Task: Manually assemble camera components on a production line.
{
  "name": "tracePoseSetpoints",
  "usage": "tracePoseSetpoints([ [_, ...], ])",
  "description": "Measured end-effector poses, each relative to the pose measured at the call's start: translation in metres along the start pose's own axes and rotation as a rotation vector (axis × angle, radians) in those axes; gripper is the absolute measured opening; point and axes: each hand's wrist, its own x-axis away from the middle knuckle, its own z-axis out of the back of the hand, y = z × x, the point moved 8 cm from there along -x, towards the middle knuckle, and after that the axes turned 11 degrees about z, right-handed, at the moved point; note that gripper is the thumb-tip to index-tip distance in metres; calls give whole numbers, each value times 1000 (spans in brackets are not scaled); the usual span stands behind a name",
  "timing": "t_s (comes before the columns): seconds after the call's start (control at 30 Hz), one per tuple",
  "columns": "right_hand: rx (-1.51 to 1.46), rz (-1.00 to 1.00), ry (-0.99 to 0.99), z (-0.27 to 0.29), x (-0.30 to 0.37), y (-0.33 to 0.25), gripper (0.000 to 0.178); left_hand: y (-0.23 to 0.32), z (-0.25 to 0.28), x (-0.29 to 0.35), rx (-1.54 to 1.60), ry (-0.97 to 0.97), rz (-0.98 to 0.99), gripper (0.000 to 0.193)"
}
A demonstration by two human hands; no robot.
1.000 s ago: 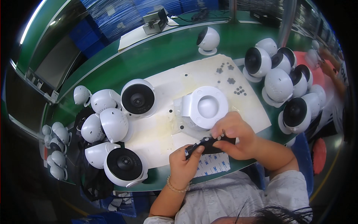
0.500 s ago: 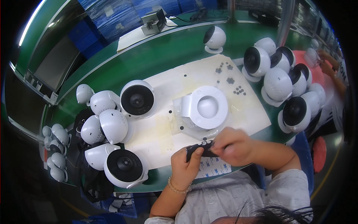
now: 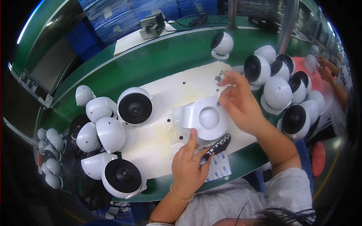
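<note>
The near strip (image 3: 222,144) is now held by the left hand (image 3: 187,169) alone, freeing the right hand (image 3: 243,107), half-curled, pinch unclear, for the base (image 3: 208,118).

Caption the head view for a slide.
Left hand holding a dark strip with pale spots, right hand near a round white base.

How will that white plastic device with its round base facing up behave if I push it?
The white device would likely stay stiff; its shell looks moulded, without sag. It may rock: the similar ball-shaped white unit with a black face at near left has a rounded body, though this one's underside is hidden. Its smooth, shiny surface might be slippery.
</note>
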Motion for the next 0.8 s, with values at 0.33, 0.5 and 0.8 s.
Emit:
tracePoseSetpoints([
  [0.33, -50, -26, 0, 1, 5, 5, 57, -9, -3, 0, 22, -7, 63, 16],
  [0.5, 95, 11, -14, 4, 8, -1, 58, -9, -6, 0, 23, -9, 61, 16],
  [0.8, 745, 469, -128, -15, 16, -50, 47, -6, -4, 1, 13, 21, 22, 16],
])
